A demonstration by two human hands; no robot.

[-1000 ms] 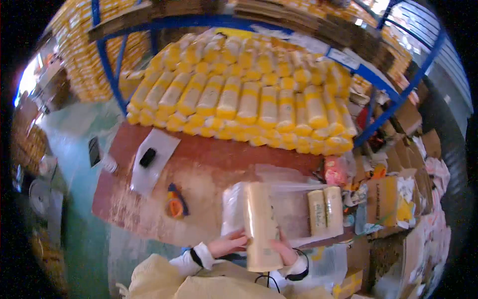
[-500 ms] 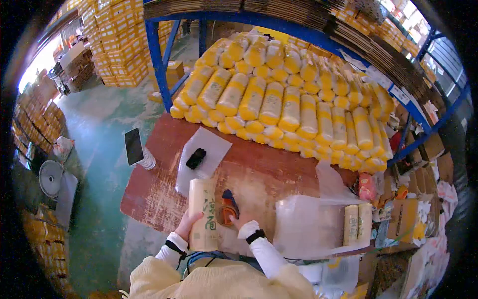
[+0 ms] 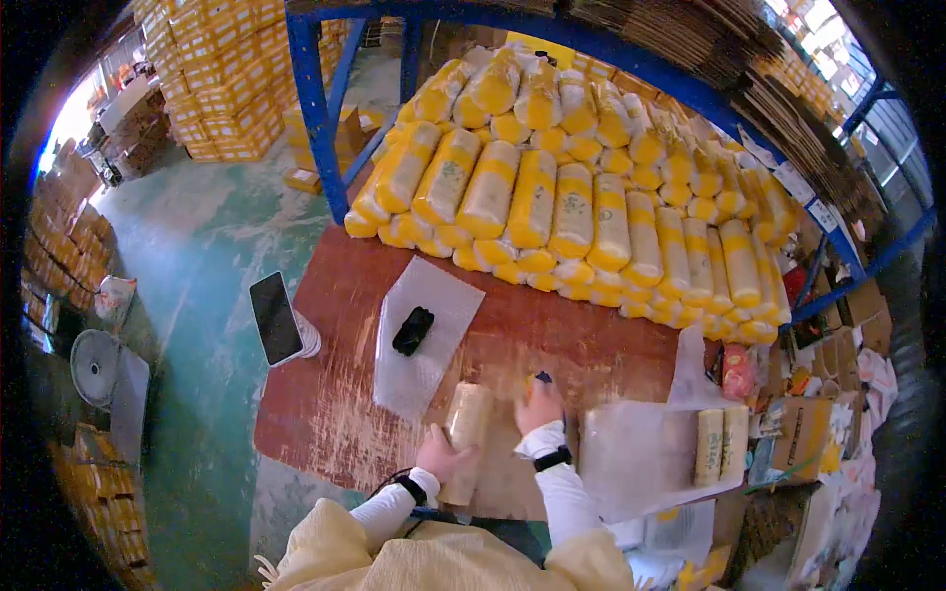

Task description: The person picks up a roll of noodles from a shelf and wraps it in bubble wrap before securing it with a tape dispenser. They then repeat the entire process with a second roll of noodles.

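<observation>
A pale wrapped roll (image 3: 467,438) lies lengthwise on the reddish worn table (image 3: 345,325) close to my body. Against its left side rests my left hand (image 3: 440,455), fingers apart. My right hand (image 3: 540,402) is to the right of the roll, closed around the orange and dark tool, of which only the dark tip shows above the fingers. Translucent wrapping sheets (image 3: 631,458) lie to the right, with two pale printed rolls (image 3: 722,445) on them. A black object (image 3: 412,330) sits on a bubble-wrap sheet (image 3: 434,286).
Yellow-and-white wrapped rolls (image 3: 572,217) are stacked high at the back under a blue rack (image 3: 320,108). A phone (image 3: 275,317) stands at the table's left edge. Cardboard boxes (image 3: 796,433) and a pink package (image 3: 736,371) are at the right.
The roll has gone from my left hand's raised hold to lying on the table, turned so its printing is hidden. My right hand has closed on the tool and moved right. The view has shifted.
</observation>
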